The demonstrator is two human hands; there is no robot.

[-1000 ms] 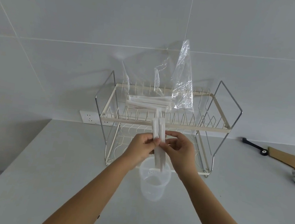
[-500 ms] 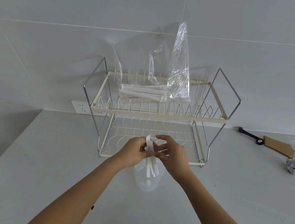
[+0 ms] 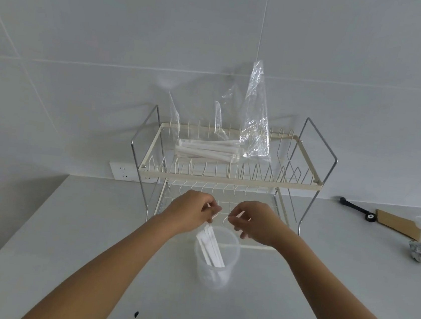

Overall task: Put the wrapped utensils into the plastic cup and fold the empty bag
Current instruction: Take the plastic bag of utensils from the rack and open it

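Clear plastic cup (image 3: pixel 215 258) stands on the grey counter (image 3: pixel 89 250), just in front of the wire rack (image 3: pixel 228 178), w/ white wrapped utensils (image 3: pixel 211 250) leaning inside, tops at the left rim. Left hand (image 3: pixel 192 213) is above the cup, fingers curled shut, pinching the utensil tops. Right hand (image 3: pixel 254 223) is beside it, fingers loosely curled; whether it holds anything can't be told. More wrapped utensils (image 3: pixel 208 150) lie on the rack's upper shelf next to the clear bag (image 3: pixel 256 120), which stands upright. Cup's lower half is hazy; utensil bottoms hard to make out.
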